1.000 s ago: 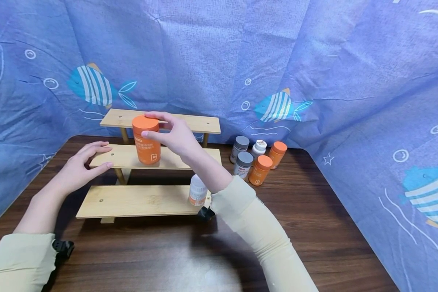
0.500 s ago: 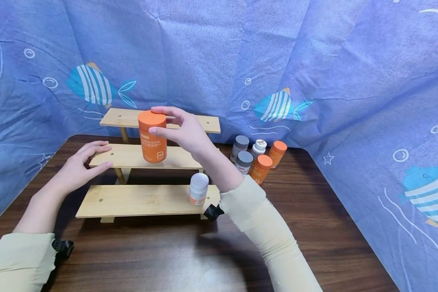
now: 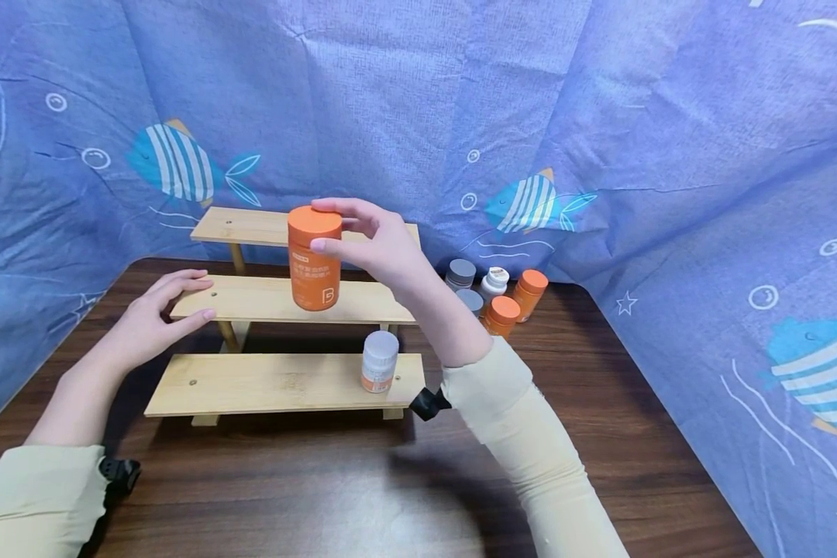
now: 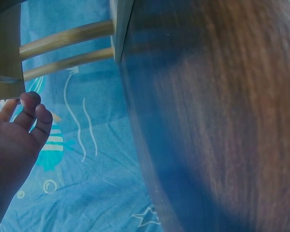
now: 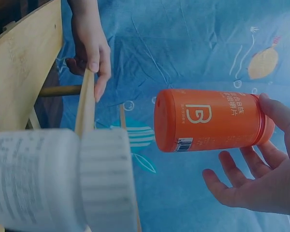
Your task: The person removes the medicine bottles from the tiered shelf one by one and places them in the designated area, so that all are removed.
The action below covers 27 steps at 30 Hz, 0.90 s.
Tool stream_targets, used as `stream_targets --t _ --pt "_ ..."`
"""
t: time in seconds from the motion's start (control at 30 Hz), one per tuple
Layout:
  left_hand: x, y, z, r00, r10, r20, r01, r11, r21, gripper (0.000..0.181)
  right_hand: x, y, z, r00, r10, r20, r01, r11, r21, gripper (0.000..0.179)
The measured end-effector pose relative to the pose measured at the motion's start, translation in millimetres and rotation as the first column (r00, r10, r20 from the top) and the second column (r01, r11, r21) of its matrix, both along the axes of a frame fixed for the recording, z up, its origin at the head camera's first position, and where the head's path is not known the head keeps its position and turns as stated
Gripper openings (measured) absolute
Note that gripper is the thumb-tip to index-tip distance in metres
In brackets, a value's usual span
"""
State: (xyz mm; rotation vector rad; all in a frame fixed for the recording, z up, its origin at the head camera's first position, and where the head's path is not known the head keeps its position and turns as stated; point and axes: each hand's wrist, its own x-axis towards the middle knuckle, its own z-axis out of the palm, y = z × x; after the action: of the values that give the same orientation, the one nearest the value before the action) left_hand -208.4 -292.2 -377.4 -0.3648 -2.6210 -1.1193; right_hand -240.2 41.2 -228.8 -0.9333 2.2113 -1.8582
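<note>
My right hand (image 3: 384,242) pinches an orange pill bottle (image 3: 314,271) near its orange cap, thumb in front and fingers behind. The bottle is upright in front of the top tier and over the middle tier; in the right wrist view its base (image 5: 164,121) appears free of the wood. My left hand (image 3: 155,318) grips the left end of the middle tier of a three-tier wooden shelf (image 3: 251,298), with its thumb at the front edge. On the bottom tier's right part stands a white pill bottle (image 3: 380,362) with an orange band.
Behind my right forearm, to the shelf's right, several bottles stand grouped on the dark wooden table (image 3: 586,403): grey-capped ones (image 3: 462,271), orange ones (image 3: 532,288) and a white one (image 3: 494,280). A blue fish-print cloth (image 3: 390,101) hangs around the table.
My right hand has carried the orange pill bottle to the right along the middle tier and slightly up. The left hand has stayed at the shelf's end.
</note>
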Motion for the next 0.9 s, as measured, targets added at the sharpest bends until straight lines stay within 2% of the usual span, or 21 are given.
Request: stream_targets --t 0.23,0.4,0.7,0.9 --pt "-0.1 0.8 -0.3 1.000 0.000 0.000 0.000 1.000 0.001 0.049 1.7 18 7.1 1.000 -0.004 -0.002 0.004 1.000 0.000 0.043" --pt "-0.4 0.1 -1.3 1.000 0.000 0.002 0.000 1.000 0.001 0.049 2.9 30 11.2 0.999 -0.005 -0.038 0.006 1.000 0.019 0.044" --pt "-0.9 -0.4 -1.4 1.000 -0.002 0.002 0.002 1.000 -0.002 0.049 3.7 50 13.4 0.998 -0.007 -0.055 0.010 0.999 0.048 0.043" --pt "0.0 -0.2 -0.9 1.000 0.000 0.001 0.000 1.000 -0.003 0.049 5.9 63 13.4 0.999 0.009 -0.046 -0.007 0.999 0.034 0.044"
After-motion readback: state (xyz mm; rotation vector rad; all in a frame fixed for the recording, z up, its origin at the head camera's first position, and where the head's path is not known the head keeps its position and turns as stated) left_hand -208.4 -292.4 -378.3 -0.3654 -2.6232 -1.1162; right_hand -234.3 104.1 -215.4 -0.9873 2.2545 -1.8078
